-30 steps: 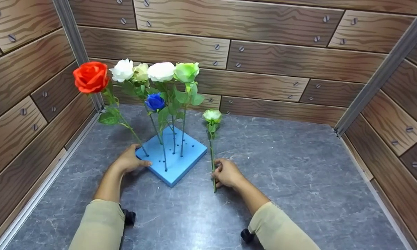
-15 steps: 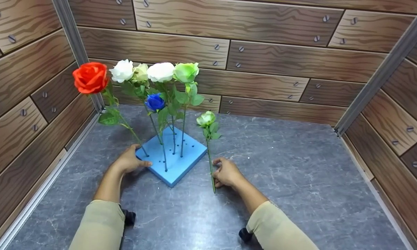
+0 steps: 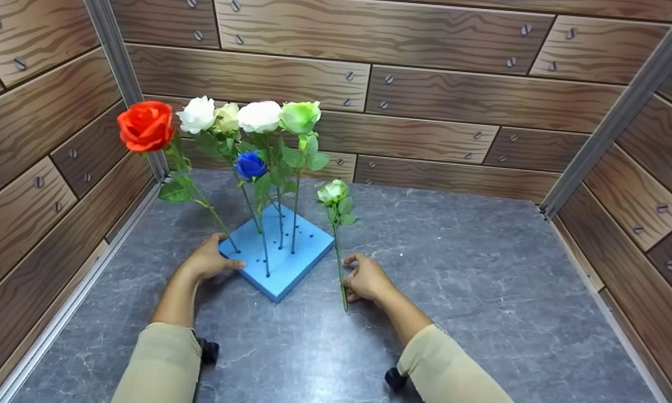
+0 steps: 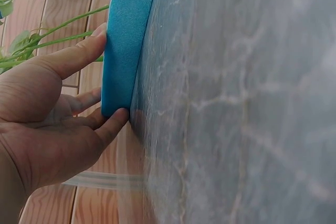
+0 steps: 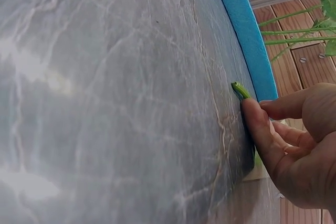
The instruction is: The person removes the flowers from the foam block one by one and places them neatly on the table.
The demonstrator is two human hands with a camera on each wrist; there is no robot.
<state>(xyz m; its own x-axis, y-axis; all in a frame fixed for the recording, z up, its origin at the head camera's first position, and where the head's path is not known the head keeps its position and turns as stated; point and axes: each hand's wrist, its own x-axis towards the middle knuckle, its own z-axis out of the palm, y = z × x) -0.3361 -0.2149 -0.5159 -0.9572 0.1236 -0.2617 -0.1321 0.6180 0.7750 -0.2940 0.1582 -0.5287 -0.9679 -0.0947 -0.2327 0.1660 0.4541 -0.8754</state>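
Observation:
My left hand grips the left corner of a blue foam block, thumb on its top face. In the left wrist view, fingertips meet the edge of the foam block close to the tabletop. Several artificial roses stand in its holes: a red rose leaning left, a blue rose, a green rose and whitish ones. My right hand pinches the lower stem of a small white-green rose lying right of the block. The cut stem end pokes past the fingers.
The grey marbled tabletop is bounded by wood-print walls at the back and both sides. Metal corner posts stand at the back corners. Several small holes dot the block's top.
The white-green rose has turned in my right hand, its bloom tipping left and a little nearer, with leaves now showing on its right. My left hand and the block have stayed put.

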